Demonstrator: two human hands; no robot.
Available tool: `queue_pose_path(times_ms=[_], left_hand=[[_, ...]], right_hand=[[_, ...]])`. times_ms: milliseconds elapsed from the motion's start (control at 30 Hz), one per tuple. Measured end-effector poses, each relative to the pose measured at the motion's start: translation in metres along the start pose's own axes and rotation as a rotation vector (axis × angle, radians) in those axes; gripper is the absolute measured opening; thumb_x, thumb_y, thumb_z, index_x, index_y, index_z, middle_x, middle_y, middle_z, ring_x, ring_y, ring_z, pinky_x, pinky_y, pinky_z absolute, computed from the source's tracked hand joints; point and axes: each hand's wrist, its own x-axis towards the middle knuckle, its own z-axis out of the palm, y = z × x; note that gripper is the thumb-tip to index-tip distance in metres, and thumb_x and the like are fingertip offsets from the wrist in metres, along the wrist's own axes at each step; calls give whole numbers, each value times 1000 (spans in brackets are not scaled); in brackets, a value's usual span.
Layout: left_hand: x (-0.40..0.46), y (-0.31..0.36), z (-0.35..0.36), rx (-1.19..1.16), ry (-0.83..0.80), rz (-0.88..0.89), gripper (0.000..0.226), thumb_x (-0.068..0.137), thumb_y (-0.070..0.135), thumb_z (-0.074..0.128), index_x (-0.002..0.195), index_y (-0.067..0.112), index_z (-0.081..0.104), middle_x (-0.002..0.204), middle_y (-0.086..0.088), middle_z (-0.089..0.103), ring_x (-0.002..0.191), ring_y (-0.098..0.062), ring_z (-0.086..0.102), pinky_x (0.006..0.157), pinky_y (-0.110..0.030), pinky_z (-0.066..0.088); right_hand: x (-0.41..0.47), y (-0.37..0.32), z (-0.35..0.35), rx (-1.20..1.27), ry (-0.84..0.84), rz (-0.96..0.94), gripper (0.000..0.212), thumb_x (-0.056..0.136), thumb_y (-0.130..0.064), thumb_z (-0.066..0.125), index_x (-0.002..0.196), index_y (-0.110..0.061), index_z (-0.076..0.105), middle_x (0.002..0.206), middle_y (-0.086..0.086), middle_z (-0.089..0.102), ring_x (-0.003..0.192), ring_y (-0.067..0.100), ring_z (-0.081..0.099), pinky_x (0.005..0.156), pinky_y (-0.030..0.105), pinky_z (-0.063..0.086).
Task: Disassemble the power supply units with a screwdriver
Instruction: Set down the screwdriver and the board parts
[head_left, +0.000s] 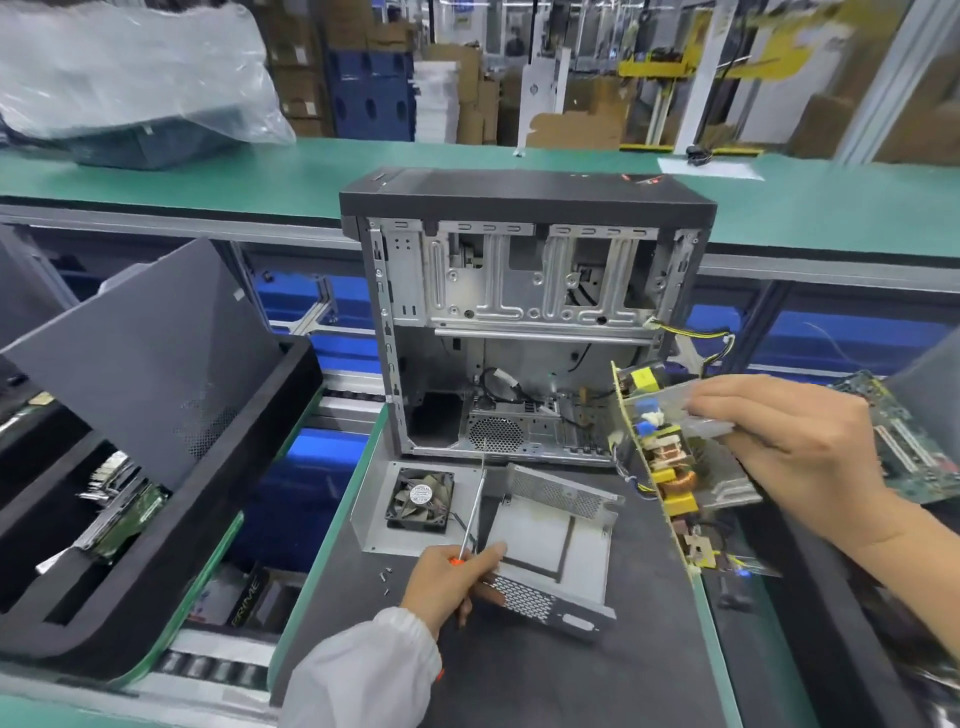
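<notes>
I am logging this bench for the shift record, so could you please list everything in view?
Computer case: one, grey and black, upright, mat's far end.
Supply housing: one, silver, open, on mat.
Fan: one, black, inside housing.
Circuit board: one, yellow-edged, lifted, right of housing.
Screws: a few, silver, mat near left hand.
Screwdriver: one, orange grip, over housing.
Left hand: holds screwdriver.
Right hand: grips circuit board.

1. Our left hand (451, 577) holds the screwdriver (474, 512) over the opened housing (540, 530) lying on the mat (571, 675).
2. The fan (420, 500) sits in the housing's left part.
3. Behind it stands the computer case (524, 312).
4. Our right hand (795, 441) lifts the circuit board (662, 467) to the housing's right.
5. Loose screws (385, 576) lie left of our left hand.
</notes>
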Motion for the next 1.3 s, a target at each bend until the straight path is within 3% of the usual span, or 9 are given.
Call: queue_pose_path(times_ms=[100,200,500,667,733,833,967,1133,1300], left_hand=[[6,0,2,37,22,-12,31,87,28,72,76,4,57,68,-21,72,32,-15,38,36,-23,32],[8,3,2,36,5,-20,30,87,24,73,73,3,57,60,-16,69,44,-24,50,33,-21,32],[6,11,5,94,5,-84,23,84,10,70,71,-1,56,59,-20,69,32,-18,56,31,-19,34],[1,24,10,150,59,-30,17,79,9,67,83,-7,59,59,-13,68,62,-31,72,44,-24,44],[-2,36,11,189,82,11,13,77,11,66,77,-2,63,58,-12,68,55,-28,70,47,-23,44],[-1,58,12,241,71,56,17,75,15,65,63,4,60,58,-14,67,31,-15,52,36,-18,33],[11,87,23,443,-13,112,17,77,16,64,65,6,59,72,-18,66,42,-17,51,50,-26,39],[36,105,39,638,-49,164,23,84,16,60,63,8,54,45,-1,55,30,-9,50,35,-16,38],[61,108,41,654,67,191,16,87,21,62,88,7,68,85,-11,69,78,-27,63,76,-30,55]], right_hand=[[6,-4,-11,-59,-35,-13,26,78,6,63,93,-10,77,102,-5,72,93,15,70,69,36,57],[15,-12,-24,-112,-67,-43,20,79,-1,67,93,-12,77,99,-4,73,89,16,71,65,35,57],[53,-40,-55,-153,-104,-41,30,70,7,79,91,-13,77,94,-3,74,87,15,71,61,34,58],[82,-50,-82,-104,-9,5,18,76,-2,71,90,-12,76,92,-1,74,83,18,72,61,39,58],[89,-50,-88,-124,-22,21,20,75,0,77,91,-13,76,93,-2,74,83,19,72,58,41,57],[92,-48,-90,-130,-54,42,24,74,3,77,93,-13,77,93,-2,75,84,20,72,60,42,57],[91,-46,-87,-98,-105,117,20,77,-2,75,92,-15,77,91,-3,75,80,21,71,62,43,56],[86,-39,-83,-111,-143,140,20,74,0,77,89,-14,78,86,-1,75,71,21,70,57,42,55],[78,-33,-80,-63,-168,175,19,75,-5,79,91,-14,78,85,-2,75,74,23,70,61,42,55]])
